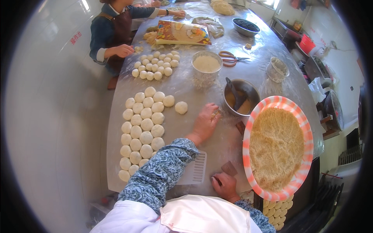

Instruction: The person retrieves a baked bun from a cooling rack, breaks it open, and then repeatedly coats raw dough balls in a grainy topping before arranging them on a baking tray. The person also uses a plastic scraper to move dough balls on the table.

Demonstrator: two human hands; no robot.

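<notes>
My left hand (205, 123) reaches forward over the steel table (180, 128), its thumb and fingers bent around small light crumbs (215, 114). Whether it grips any of them is not clear. Nearer to me, my right hand (225, 185) rests with curled fingers. A brown rectangular scraper (229, 168) lies against its knuckles, and its grip is hidden. Between my arms is a white slotted plastic scraper (195, 169). Rows of round dough balls (146, 125) stand to the left, partly covered by my sleeve. One dough ball (181, 107) sits apart from them.
A striped basin (247, 148) of tan crumbs stands right, beside a steel bowl (256, 90) with a dark spatula (237, 96). Farther off are a flour tub (206, 70), scissors (231, 59), smaller dough balls (156, 65) and a printed sack (183, 32). A co-worker (116, 32) stands at the left edge.
</notes>
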